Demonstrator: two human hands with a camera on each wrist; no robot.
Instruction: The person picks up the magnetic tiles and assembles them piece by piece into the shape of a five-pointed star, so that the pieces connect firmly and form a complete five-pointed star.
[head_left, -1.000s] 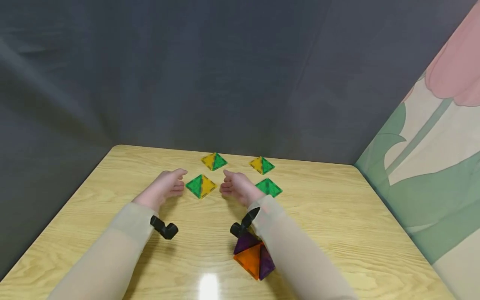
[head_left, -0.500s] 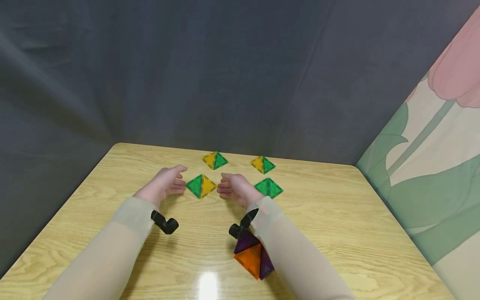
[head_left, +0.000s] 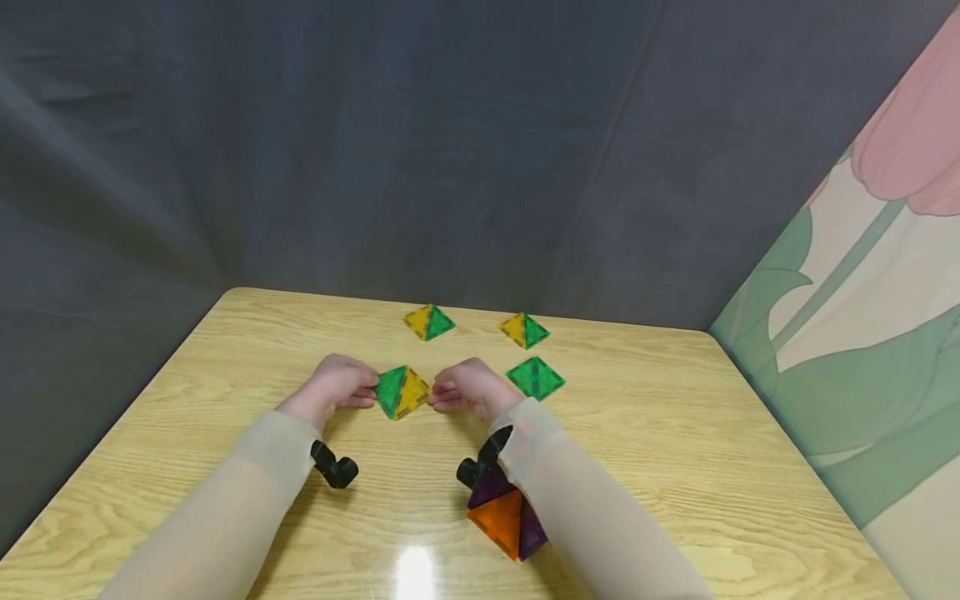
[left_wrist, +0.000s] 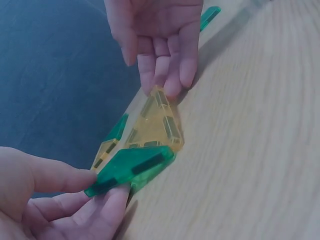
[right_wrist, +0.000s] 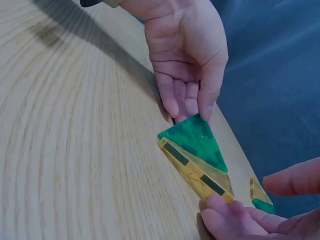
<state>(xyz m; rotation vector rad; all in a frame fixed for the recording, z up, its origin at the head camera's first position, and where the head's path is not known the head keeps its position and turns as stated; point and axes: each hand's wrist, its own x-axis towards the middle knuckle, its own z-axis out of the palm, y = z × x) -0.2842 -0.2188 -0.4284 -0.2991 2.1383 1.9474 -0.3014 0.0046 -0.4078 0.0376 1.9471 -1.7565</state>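
A magnetic tile pair, one green triangle (head_left: 391,388) joined along an edge to a yellow triangle (head_left: 412,395), lies between both hands. My left hand (head_left: 336,386) pinches the outer corner of the green tile (left_wrist: 132,167), thumb above and fingers underneath. That green side is tilted up against the yellow tile (left_wrist: 151,125), as the left wrist view shows. Straight fingers of my right hand (head_left: 471,387) touch the yellow tile's far tip (right_wrist: 220,191), its thumb held apart from the tile.
Two more yellow-green tile pairs (head_left: 429,322) (head_left: 525,331) lie near the table's back edge. A green pair (head_left: 536,378) lies beyond the right wrist. An orange and purple tile piece (head_left: 497,521) sits partly under the right forearm. Dark cloth (head_left: 450,150) hangs behind the wooden table (head_left: 660,433).
Both hands have closed in on the tile pair from its two sides. The pair has shifted slightly toward me, and my left hand has taken hold of its green corner.
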